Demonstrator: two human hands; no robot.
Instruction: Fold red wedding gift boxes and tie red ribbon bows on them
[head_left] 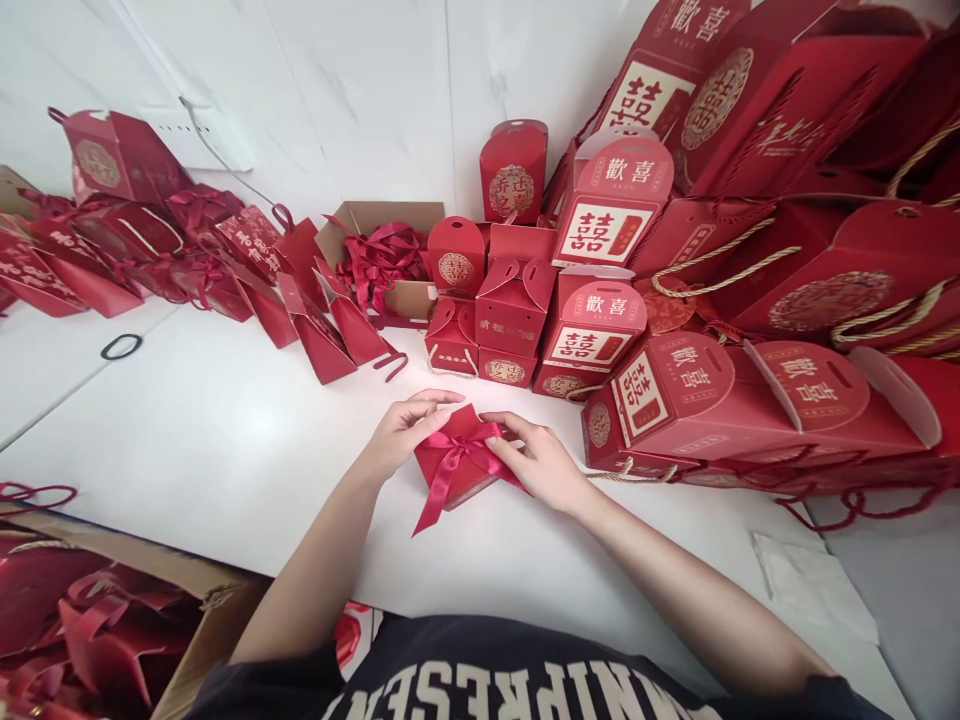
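Desk point(262, 430) is open at centre-left, only a black loop point(121, 347) lying on it. Low clear patch between the forearms point(315, 560) too, below the ribboned box point(459, 462). Straight back is short: stacked boxes point(514, 325) block upper centre, wall point(360, 100) behind. Right side shut off by piled cartons point(675, 390), rope handle point(637, 476) poking out. Red bags point(319, 340) line upper left; cardboard box point(214, 625) crowds lower left.

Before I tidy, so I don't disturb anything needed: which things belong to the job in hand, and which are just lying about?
In the job:
red box, between left hand and right hand
ribbon, tied around it
loose ribbons in carton, probably

Lying about, apparently:
black loop
white sheet
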